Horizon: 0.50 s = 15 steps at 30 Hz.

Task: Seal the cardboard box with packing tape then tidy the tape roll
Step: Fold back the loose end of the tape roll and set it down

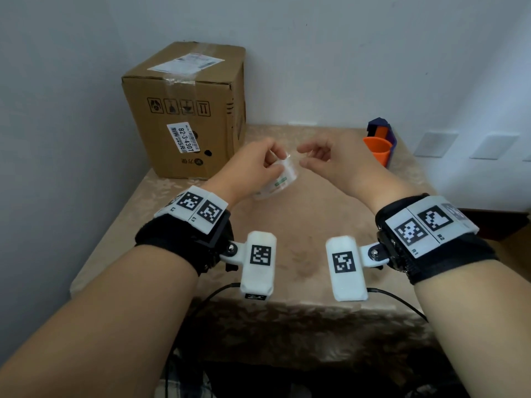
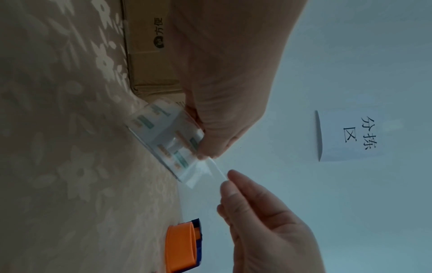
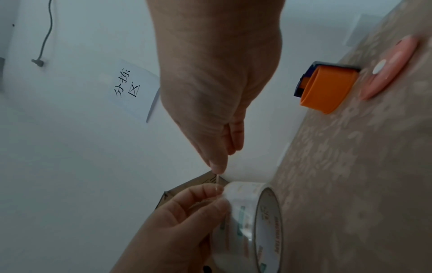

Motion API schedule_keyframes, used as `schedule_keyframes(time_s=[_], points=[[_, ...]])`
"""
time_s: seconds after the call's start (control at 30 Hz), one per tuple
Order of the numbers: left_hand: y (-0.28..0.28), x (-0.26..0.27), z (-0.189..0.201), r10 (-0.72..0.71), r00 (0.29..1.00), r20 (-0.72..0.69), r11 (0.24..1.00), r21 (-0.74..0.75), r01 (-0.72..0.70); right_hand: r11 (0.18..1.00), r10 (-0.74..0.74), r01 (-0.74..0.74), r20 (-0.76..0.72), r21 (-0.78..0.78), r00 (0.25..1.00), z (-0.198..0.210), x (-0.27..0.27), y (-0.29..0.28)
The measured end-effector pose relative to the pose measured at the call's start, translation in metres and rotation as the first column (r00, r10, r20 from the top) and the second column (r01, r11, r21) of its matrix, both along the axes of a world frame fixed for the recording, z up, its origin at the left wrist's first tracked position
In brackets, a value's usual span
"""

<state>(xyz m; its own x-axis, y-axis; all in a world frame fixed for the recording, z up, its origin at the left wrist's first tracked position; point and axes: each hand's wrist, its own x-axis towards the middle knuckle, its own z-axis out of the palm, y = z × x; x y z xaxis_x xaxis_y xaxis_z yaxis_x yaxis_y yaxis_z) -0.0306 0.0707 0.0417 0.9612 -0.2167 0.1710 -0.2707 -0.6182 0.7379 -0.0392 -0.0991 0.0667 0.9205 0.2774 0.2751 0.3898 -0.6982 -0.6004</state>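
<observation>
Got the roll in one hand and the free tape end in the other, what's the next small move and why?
Probably draw the right hand away to the right, pulling out more tape. Its grip pinches only a short tape end just off the tape roll, which the left hand holds, too little to span the cardboard box standing untouched behind.
</observation>
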Motion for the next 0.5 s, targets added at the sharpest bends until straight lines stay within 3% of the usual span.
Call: schedule_keyframes(time_s=[0.3,0.5], points=[[-0.006,0.005,0.017,0.067,0.991,0.116,0.998,0.000,-0.067,0.997,-0.069,0.073,0.111,-0.035,0.991,0.000,0.004,-0.002],[-0.013,0.005,0.019,0.139,0.981,0.135,0.990,-0.031,-0.136,0.993,-0.095,0.100,0.075,-0.063,0.993,0.002,0.002,0.000]])
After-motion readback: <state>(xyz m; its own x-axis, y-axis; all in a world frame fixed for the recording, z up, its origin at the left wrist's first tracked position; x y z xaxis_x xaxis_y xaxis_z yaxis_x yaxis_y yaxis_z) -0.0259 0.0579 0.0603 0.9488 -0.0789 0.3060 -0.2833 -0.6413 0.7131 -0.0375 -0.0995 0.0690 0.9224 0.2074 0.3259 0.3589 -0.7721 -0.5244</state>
